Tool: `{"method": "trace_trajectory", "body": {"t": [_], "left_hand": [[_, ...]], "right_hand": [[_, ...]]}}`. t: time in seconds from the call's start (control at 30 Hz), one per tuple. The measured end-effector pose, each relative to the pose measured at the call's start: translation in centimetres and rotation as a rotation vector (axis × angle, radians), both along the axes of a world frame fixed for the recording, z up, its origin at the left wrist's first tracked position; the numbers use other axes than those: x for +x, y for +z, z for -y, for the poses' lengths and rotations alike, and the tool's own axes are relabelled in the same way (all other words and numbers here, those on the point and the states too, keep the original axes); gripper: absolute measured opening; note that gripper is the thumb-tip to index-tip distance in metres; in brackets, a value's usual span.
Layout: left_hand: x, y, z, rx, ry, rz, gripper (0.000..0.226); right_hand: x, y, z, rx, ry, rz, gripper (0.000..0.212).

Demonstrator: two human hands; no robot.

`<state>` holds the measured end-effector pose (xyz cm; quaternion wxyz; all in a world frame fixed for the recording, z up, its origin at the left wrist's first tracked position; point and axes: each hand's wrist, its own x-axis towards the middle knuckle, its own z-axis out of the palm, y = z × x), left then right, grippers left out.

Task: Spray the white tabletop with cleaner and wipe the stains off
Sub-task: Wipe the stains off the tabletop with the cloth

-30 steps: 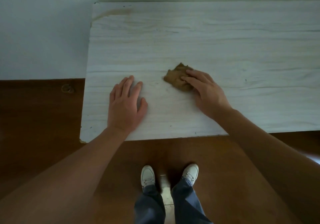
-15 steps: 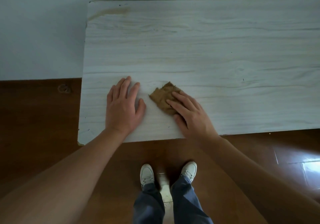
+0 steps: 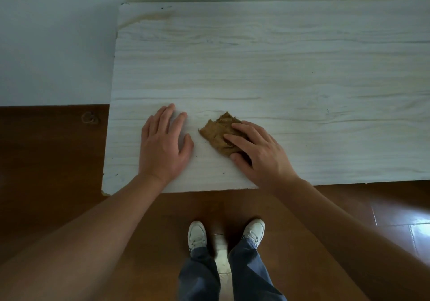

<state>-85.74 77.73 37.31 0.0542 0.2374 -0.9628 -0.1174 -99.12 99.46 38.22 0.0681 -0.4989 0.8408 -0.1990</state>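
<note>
Brown cloth (image 3: 215, 132) and right hand (image 3: 263, 158) now nearer the front edge than a second ago, left hand (image 3: 162, 147) flat on the white tabletop (image 3: 279, 56), fingers slightly apart, cloth just right of it, partly hidden beneath the right hand's spread, pressing fingers, tabletop cut off at right.

white tabletop (image 3: 267, 63): wood-grained, faint yellowish stains | brown rag (image 3: 217, 133): crumpled, near front edge

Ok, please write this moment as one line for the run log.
step: wipe | right hand: presses brown cloth on white tabletop | left hand: flat on tabletop | yellowish stain: far left corner, untouched
</note>
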Motion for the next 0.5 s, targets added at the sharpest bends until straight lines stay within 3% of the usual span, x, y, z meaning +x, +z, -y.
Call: {"method": "trace_trajectory", "body": {"t": [0.37, 0.5], "left_hand": [[-0.8, 1.2, -1.1, 0.012, 0.061, 0.063, 0.059], [-1.8, 1.2, -2.9, 0.023, 0.127, 0.092, 0.063]], "right_hand": [[-4.8, 2.3, -2.0, -0.262, -0.227, 0.102, 0.026], [-10.3, 5.1, -4.2, -0.284, -0.324, 0.045, 0.025]]}}
